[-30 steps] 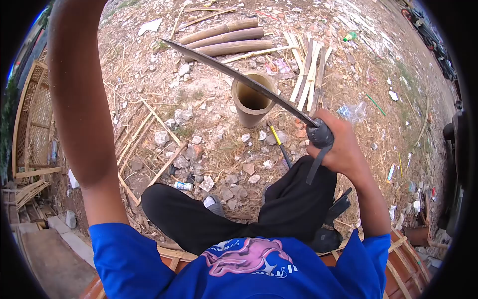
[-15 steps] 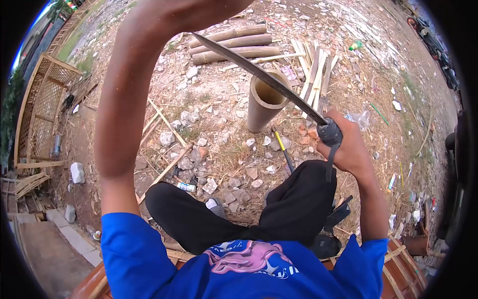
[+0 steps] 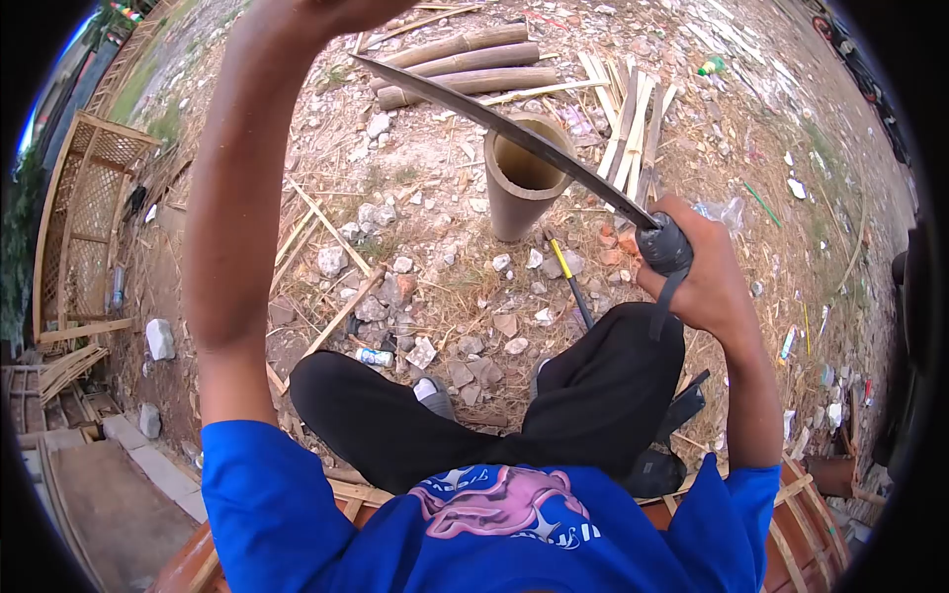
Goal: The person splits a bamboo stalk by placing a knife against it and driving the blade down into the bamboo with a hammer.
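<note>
My right hand (image 3: 707, 272) is wrapped around the black-bound handle (image 3: 664, 245) of a machete, a loose strap hanging below it. The long dark blade (image 3: 465, 107) slants up to the left. It crosses in front of the mouth of a thick bamboo tube (image 3: 516, 210) standing upright on the ground; whether they touch I cannot tell. At the top edge, my left hand (image 3: 351, 8) is raised and bent inward near the blade's tip, with its fingers outside the frame. A yellow-and-black handled tool (image 3: 565, 265) lies close to the tube's foot.
Bamboo logs (image 3: 474, 84) lie behind the tube, beside split bamboo strips (image 3: 631, 124). Stones and a can (image 3: 374, 357) are scattered before my knees. To the left stands a lattice frame (image 3: 89, 222). I sit on a reddish-brown seat with pale strips (image 3: 806, 539).
My raised left arm has shifted slightly left and up, so less of the hand shows. In view, the blade's tip has moved left, and the right hand sits a little farther right.
</note>
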`<state>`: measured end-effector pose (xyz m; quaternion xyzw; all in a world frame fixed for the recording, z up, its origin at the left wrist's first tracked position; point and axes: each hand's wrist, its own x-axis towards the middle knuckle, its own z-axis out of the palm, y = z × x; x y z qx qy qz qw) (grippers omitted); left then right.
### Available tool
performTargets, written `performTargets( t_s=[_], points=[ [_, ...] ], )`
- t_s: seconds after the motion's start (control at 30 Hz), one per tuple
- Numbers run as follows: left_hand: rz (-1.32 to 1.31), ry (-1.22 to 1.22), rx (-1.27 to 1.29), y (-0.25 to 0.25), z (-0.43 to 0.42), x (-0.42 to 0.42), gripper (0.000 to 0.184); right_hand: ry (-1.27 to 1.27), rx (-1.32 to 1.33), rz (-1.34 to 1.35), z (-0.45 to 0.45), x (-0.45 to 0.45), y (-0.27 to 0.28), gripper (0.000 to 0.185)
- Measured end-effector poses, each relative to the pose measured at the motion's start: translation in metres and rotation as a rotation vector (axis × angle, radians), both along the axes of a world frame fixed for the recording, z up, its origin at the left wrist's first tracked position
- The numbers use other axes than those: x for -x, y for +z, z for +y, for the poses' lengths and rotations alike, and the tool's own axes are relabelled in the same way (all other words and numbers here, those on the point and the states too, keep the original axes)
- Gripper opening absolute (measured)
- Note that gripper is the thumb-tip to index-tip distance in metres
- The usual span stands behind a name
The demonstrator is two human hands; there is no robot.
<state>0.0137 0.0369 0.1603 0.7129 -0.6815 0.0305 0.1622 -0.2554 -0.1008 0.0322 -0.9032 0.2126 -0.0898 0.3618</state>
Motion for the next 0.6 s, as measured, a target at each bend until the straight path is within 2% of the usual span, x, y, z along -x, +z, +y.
performTargets(
  t_s=[0.07,0.17,0.23,0.3,0.5,0.53,0.6],
  points=[
    [0.116,-0.116,0.008,-0.007,-0.011,-0.021,0.077,-0.012,-0.012,-0.025,0.001,0.001,-0.005,0.035],
    [0.218,-0.058,-0.238,-0.076,-0.041,-0.042,0.076,-0.009,-0.045,-0.001,0.003,0.002,-0.003,0.035],
    [0.241,0.000,-0.371,-0.082,-0.048,-0.045,0.076,0.035,0.012,-0.034,0.003,-0.004,0.001,0.035],
    [0.301,0.055,-0.229,-0.080,-0.040,-0.036,0.072,0.031,0.021,-0.037,0.009,0.001,-0.001,0.035],
    [-0.073,0.120,0.079,-0.050,-0.027,-0.037,0.065,0.017,-0.015,0.016,0.002,0.003,0.002,0.036],
    [-0.054,-0.024,0.207,-0.027,-0.018,-0.024,0.065,0.004,-0.016,0.002,0.002,0.004,0.000,0.036],
    [-0.041,-0.132,0.280,-0.016,-0.012,-0.011,0.066,-0.016,-0.019,-0.016,0.001,0.005,-0.002,0.035]
  ],
)
